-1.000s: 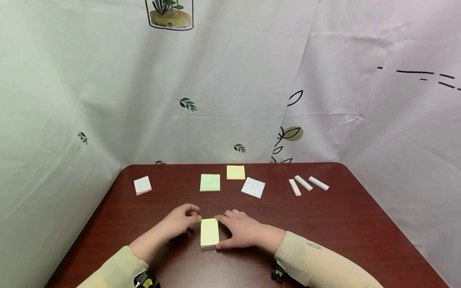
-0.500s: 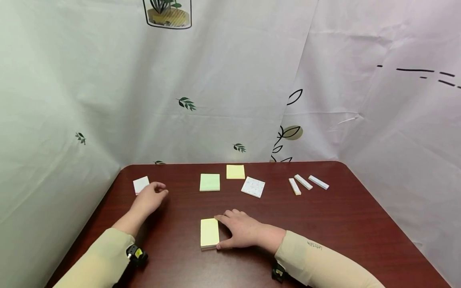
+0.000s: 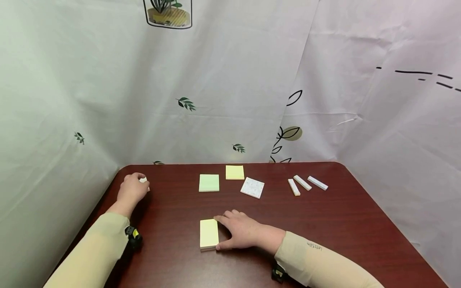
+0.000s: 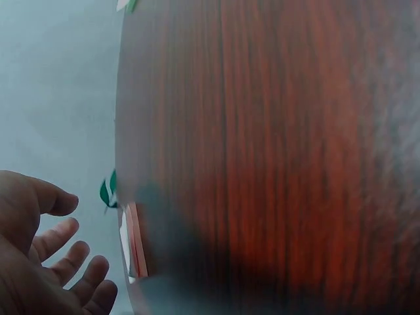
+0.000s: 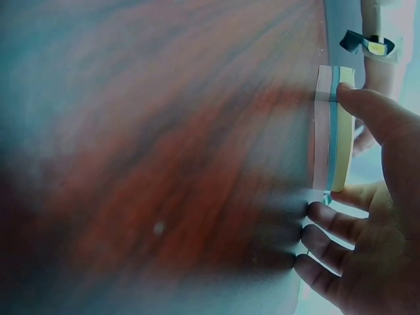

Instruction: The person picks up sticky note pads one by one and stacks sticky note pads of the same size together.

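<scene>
"Head view, where's the yellow-topped stack [image 3: 209,234]?"

"Against the right hand [image 3: 240,230], pinched by thumb and index. Left hand [image 3: 130,190]'s loosely spread at the white pad [image 4: 136,243], can't tell if touching. That's by the bench [image 3: 173,248]'s left edge, bare wood between."

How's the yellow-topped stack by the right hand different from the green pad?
The yellow-topped stack is oblong; the green pad looks nearly square. The right hand touches the yellow-topped stack; no hand touches the green pad. Both lie flat on the table.
</scene>
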Demonstrator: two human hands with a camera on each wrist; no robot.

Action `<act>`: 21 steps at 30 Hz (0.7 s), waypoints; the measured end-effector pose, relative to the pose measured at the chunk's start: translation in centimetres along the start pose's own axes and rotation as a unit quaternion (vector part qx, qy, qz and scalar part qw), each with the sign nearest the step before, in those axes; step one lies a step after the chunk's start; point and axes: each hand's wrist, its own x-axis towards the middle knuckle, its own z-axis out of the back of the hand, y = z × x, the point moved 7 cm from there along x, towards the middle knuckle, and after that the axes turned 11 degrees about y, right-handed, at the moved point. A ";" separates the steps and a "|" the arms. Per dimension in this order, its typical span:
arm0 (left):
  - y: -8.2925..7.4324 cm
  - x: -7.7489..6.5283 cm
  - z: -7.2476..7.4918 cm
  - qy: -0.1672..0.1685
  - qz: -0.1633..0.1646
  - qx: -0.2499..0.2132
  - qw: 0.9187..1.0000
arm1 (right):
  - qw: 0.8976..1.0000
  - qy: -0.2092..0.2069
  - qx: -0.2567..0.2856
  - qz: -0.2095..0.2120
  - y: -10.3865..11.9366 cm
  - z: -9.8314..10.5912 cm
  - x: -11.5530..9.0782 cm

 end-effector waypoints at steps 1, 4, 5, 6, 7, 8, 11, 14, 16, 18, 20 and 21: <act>0.3 0.2 0.1 0.001 0.004 0.001 1.000 | 1.000 0.002 0.000 -0.001 0.0 0.0 0.0; 0.9 0.6 0.2 0.004 0.016 0.002 1.000 | 1.000 0.004 -0.003 -0.003 -0.1 -0.1 0.1; 1.0 0.8 0.2 0.006 0.021 0.002 1.000 | 1.000 0.005 -0.003 -0.005 -0.1 -0.1 0.1; 1.2 0.9 0.3 0.008 0.026 0.002 1.000 | 1.000 0.006 -0.004 -0.006 -0.1 -0.1 0.1; 1.4 1.0 0.3 0.010 0.028 0.003 1.000 | 1.000 0.006 -0.005 -0.006 -0.1 -0.1 0.1; 1.5 1.1 0.3 0.013 0.031 0.005 0.999 | 1.000 0.007 -0.005 -0.007 -0.2 -0.1 0.1; 1.8 1.4 0.3 0.027 0.038 0.014 0.999 | 1.000 0.008 -0.002 -0.005 -0.1 -0.1 0.1; 2.0 1.7 0.1 0.043 0.043 0.024 0.998 | 1.000 0.008 0.000 0.000 -0.1 -0.1 0.2; 2.2 1.9 0.0 0.053 0.046 0.027 0.997 | 1.000 0.007 -0.002 0.002 0.0 -0.1 0.2; 2.2 2.0 -0.1 0.062 0.046 0.032 0.996 | 1.000 0.006 -0.004 0.003 0.0 -0.1 0.2; 2.2 2.2 -0.2 0.070 0.047 0.036 0.996 | 1.000 0.004 -0.007 0.002 0.0 0.0 0.1; 2.3 2.3 -0.2 0.075 0.046 0.040 0.995 | 1.000 0.004 -0.008 0.002 0.0 0.0 0.2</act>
